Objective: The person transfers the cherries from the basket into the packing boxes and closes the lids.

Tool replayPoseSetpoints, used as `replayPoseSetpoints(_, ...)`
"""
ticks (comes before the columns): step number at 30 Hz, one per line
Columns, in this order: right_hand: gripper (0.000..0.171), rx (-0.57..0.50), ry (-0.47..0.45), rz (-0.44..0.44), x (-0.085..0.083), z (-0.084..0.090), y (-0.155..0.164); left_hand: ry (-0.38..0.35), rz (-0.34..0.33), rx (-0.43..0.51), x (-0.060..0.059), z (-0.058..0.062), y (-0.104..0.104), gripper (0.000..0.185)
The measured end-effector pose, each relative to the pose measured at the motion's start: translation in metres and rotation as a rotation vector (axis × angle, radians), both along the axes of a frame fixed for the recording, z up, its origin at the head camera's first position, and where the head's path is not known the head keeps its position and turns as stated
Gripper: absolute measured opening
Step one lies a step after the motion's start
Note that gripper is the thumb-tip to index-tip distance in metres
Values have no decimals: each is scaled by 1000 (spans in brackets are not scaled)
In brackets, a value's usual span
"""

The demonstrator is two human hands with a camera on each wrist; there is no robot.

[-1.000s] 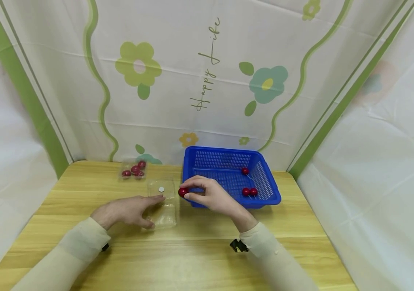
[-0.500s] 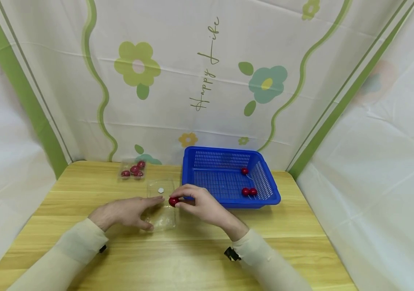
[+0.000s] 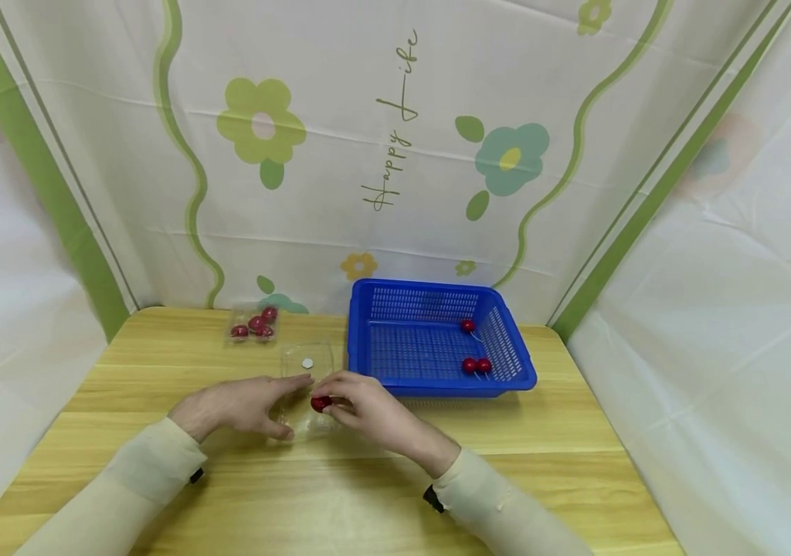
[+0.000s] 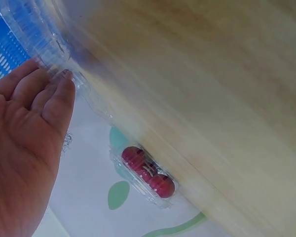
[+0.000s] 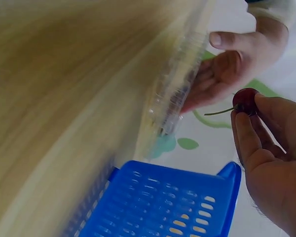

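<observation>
Over the clear tray on the bench, right hand fingers pinch a cherry; left hand lies flat, steadying the tray. Cherry looks light, slick, bruisable: hold body gently, not the stem.

Bare table lies open at six o'clock. The blue basket blocks two o'clock; a box of cherries sits at eleven.

red cherry; blue mesh basket; clear plastic box; yellow wood-grain table.
</observation>
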State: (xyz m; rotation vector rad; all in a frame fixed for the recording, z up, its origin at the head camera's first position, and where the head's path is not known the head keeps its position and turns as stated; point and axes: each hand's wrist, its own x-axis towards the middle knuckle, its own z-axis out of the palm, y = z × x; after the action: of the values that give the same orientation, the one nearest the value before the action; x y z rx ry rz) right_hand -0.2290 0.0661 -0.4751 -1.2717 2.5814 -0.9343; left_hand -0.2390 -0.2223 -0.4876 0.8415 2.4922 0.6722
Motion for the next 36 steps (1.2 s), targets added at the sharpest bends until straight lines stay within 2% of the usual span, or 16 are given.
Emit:
replayPoseSetpoints(8,28,80,143,59,3,-17,-9,11,-5,-3,-1,0,0,101)
replayPoseSetpoints(16,26,147,106,38,5,-26,-14,29,-18,-1,0,1,-1,103)
replayPoseSetpoints(26,25,180,127,39,3,-31,-16,39,-24,-8,-1,0,-1,103)
replayPoseSetpoints(36,26,270,143,48,1,-32,-19,38,-22,-10,0,2,-1,103)
